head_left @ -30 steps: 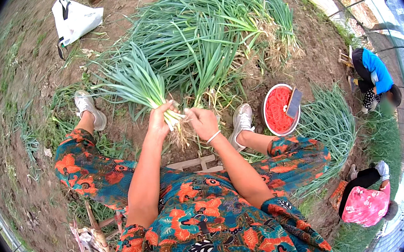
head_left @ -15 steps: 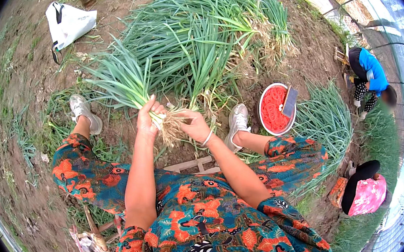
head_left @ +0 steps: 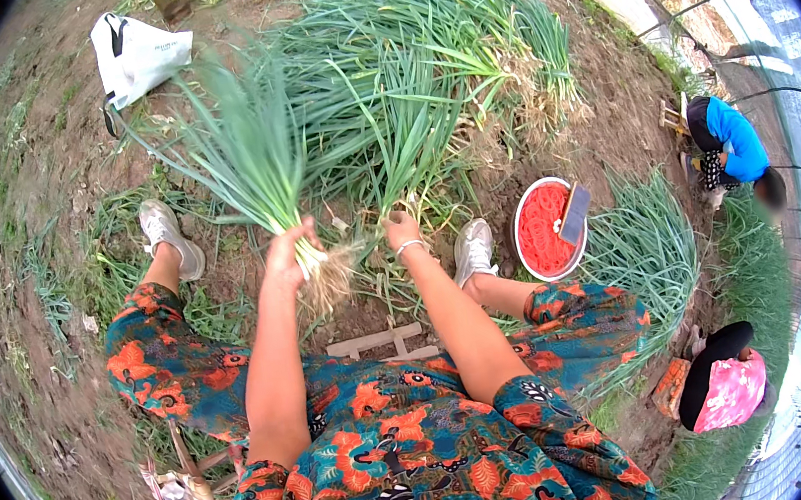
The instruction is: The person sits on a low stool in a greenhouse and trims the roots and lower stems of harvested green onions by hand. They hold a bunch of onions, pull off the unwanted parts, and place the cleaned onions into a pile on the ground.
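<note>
A bunch of green onions (head_left: 267, 181) is gripped near its pale stems by my left hand (head_left: 289, 254), its leaves fanned up and away, blurred by motion. The stringy tan roots hang out below that hand, to its right. My right hand (head_left: 401, 232) is at the near edge of a big heap of green onions (head_left: 417, 58), beside pale stem bases there. Its fingers are curled together, and what they hold, if anything, is hidden.
Right of my right shoe (head_left: 474, 251) stands a white tub (head_left: 520, 235) of red rings (head_left: 542, 223), a dark flat rectangular thing (head_left: 575, 214) on its rim. More green onions (head_left: 643, 230) lie beyond. Two people (head_left: 737, 139) crouch at right. A white bag (head_left: 142, 57) lies far left.
My right hand has left the roots of the bunch and moved right to the heap's near edge. My left hand has shifted slightly left and nearer, and the bunch's leaves have swung more upright.
</note>
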`<state>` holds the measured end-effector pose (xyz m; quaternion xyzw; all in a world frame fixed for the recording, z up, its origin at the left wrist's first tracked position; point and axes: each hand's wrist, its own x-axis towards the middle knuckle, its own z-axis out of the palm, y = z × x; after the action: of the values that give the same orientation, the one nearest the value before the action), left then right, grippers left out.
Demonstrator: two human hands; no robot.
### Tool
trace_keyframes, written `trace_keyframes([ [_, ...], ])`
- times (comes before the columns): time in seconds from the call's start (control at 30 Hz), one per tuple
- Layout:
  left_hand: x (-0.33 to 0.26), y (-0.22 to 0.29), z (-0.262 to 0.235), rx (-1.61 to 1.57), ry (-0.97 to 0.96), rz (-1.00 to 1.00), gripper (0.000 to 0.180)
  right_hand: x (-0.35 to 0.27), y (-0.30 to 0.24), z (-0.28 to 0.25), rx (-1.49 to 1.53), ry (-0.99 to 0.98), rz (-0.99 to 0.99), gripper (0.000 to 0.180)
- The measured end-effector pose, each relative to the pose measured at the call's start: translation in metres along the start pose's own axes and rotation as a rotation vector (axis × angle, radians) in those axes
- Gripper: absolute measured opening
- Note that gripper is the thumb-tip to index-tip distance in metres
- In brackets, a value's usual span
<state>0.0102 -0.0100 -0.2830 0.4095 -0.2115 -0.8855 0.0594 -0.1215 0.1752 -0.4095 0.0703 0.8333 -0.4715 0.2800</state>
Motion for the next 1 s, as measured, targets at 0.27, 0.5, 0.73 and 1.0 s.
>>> trace_keyframes([
  [0.27,-0.008,-0.001,-0.009,0.084,-0.048,0.018,0.015,0.004,-0.028,0.007,-0.268,0.135,-0.058,0.022],
  [0.5,-0.013,-0.005,0.017,0.115,-0.072,0.085,0.021,-0.086,-0.078,-0.038,0.528,-0.132,-0.302,0.007],
  [0.73,-0.019,-0.032,0.022,0.062,-0.151,0.022,0.023,-0.143,-0.084,-0.03,-0.12,0.016,-0.686,0.013],
  [1.0,-0.022,0.01,0.017,-0.027,-0.161,0.201,0.025,-0.1,-0.086,-0.113,-0.686,0.311,-0.347,0.032],
])
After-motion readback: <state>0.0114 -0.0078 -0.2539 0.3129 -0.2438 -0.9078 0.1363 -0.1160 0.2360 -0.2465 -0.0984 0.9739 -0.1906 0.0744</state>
